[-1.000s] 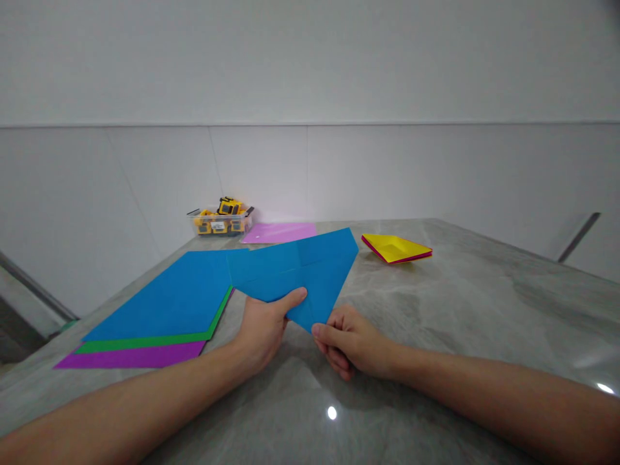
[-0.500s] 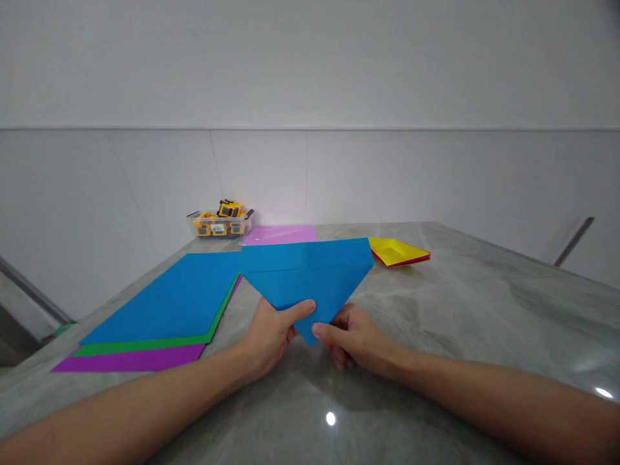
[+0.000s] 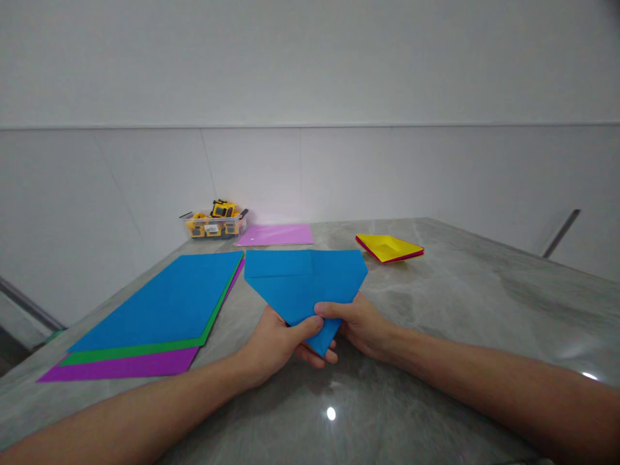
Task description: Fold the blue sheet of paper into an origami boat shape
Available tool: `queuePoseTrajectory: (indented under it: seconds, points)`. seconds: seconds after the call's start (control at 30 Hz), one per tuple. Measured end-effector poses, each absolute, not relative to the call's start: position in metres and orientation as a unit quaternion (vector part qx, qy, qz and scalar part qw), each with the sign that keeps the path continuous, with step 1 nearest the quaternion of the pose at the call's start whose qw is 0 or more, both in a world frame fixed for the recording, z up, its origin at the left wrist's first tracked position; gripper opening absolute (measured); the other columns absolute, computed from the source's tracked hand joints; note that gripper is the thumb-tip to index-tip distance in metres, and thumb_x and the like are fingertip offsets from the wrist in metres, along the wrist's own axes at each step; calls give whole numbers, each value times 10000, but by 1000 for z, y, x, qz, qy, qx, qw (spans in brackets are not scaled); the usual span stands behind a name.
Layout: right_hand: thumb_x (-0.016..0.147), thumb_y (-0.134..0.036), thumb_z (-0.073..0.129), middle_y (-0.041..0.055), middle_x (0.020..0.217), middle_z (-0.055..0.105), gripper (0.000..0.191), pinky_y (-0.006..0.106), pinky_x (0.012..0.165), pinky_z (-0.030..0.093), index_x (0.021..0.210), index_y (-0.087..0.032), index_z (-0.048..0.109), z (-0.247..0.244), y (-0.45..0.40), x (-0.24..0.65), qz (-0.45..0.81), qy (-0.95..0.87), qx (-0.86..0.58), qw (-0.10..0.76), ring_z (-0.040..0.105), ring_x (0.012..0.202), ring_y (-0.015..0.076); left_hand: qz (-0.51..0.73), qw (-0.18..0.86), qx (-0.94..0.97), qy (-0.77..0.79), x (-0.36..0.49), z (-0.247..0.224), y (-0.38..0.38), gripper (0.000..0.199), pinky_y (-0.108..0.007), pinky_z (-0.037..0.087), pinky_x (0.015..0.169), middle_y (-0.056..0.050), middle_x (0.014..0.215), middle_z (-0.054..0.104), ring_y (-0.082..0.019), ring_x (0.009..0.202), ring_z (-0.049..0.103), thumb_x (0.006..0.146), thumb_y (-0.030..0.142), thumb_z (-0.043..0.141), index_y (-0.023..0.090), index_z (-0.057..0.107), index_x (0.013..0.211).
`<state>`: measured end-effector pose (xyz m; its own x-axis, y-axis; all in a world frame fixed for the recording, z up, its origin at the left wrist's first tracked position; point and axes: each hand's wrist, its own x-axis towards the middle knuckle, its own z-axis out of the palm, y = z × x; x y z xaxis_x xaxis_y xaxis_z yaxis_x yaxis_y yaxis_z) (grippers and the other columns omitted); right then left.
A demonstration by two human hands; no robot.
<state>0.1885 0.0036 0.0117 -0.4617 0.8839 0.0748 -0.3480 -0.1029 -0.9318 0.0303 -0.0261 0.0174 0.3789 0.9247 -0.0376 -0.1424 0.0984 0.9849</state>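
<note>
The left hand [image 3: 276, 339] and right hand [image 3: 364, 323] clamp the folded blue paper [image 3: 303, 278] above the counter [image 3: 450, 310], well short of its far edge. Several folds look made; flat sheets [image 3: 159, 303] toward the left edge lie unfolded.

Sheets [image 3: 159, 300] lie on the table [image 3: 465, 303] left of the held paper [image 3: 304, 284], a toy bin [image 3: 211, 228] behind them

Blue paper [image 3: 303, 287]; yellow, perhaps black-trimmed toys [image 3: 223, 209]
</note>
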Motion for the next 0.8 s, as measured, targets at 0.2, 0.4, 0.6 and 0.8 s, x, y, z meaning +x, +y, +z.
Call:
queuePoseTrajectory:
  seconds: [0.2,0.4,0.6,0.8]
  points:
    - [564,-228,831,99,1029,702,576,356,674,560,1094,-170,612,20,-4,192,660,-482,-284,502,673,851,255,397,652,533,366,32,21,-31,474,-264,582,515,-90,745,742,-232,627,732,748,338,739,121,557,1128]
    - [563,-231,845,105,1098,685,624,423,766,565,1133,-181,597,25,-1,193,655,-447,-283,539,661,938,287,389,648,530,384,36,21,-35,434,-311,595,581,-96,788,743,-244,675,735,745,334,732,132,566,1091]
    - [622,-313,810,74,979,684,545,369,768,530,1101,-164,597,25,30,211,565,-462,-320,604,631,915,242,495,542,547,402,25,19,-17,319,-284,557,475,25,653,631,-136,452,613,782,384,651,153,516,957]
    - [605,-352,845,79,998,695,701,349,790,511,1224,-166,573,30,58,252,380,-634,-389,550,635,912,216,504,418,647,390,4,16,-3,373,-215,480,389,91,580,445,-77,414,425,830,406,599,146,508,1082]
